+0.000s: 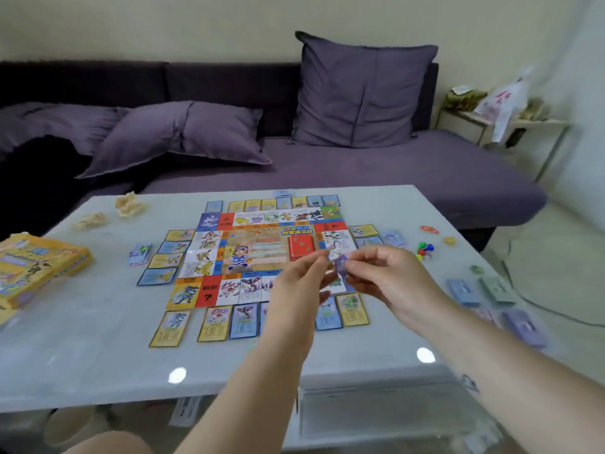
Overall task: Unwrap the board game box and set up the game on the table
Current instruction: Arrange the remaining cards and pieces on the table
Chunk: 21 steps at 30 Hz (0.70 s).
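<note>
Pinching small purple piece (340,267) between left hand (302,276), right hand (389,276) above board (255,250).

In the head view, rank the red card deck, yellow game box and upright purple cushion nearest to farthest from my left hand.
1. Red card deck, on the board just beyond the left hand.
2. Yellow game box, at the table's left edge.
3. Upright purple cushion, on the sofa beyond the table.
</note>
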Tool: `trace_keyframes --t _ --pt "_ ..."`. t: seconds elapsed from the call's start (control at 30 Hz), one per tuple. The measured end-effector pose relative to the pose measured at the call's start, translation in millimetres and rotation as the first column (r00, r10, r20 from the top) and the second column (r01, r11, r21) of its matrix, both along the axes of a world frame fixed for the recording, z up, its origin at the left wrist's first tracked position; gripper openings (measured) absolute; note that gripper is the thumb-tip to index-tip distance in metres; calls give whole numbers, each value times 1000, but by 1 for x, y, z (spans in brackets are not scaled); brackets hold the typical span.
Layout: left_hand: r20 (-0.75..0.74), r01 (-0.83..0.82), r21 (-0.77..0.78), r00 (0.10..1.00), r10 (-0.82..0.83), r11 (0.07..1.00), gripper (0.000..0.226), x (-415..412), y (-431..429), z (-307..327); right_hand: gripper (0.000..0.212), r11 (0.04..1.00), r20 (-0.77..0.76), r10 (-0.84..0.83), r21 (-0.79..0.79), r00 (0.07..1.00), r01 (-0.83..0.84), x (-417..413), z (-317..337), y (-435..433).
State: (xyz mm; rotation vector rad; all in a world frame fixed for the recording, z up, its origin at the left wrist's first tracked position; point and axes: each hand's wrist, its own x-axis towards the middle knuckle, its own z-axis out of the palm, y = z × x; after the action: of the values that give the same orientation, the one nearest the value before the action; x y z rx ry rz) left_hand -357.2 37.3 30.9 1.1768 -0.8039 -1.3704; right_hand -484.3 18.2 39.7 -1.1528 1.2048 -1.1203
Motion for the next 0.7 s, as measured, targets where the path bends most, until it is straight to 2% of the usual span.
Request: trace_keyframes --t 0.1,0.17,0.33,0.57,0.63,0.7 --pt "248 56 -85 968 -34 995 13 -18 -11 5 6 999 43 -31 -14 999 32 -24 -5 -3" --pt "324 89 -96 945 -53 991 15 -33 -21 5 8 998 70 -60 -25 996 62 -40 -9 -7" --pt "350 210 -64 920 -175 976 10 -81 -45 -3 9 987 110 -141 -63 984 148 -88 -23 -16" --pt "312 318 -27 903 -294 948 11 -148 -92 -7 11 978 34 -182 -99 983 185 -163 -16 -43" --pt "385 328 -31 876 -292 944 14 -169 -110 -11 11 946 53 -302 -104 952 306 -191 -16 -48" --pt "544 359 -40 791 -281 933 17 -189 -129 -19 10 891 96 -437 -86 894 445 -218 -19 -51"
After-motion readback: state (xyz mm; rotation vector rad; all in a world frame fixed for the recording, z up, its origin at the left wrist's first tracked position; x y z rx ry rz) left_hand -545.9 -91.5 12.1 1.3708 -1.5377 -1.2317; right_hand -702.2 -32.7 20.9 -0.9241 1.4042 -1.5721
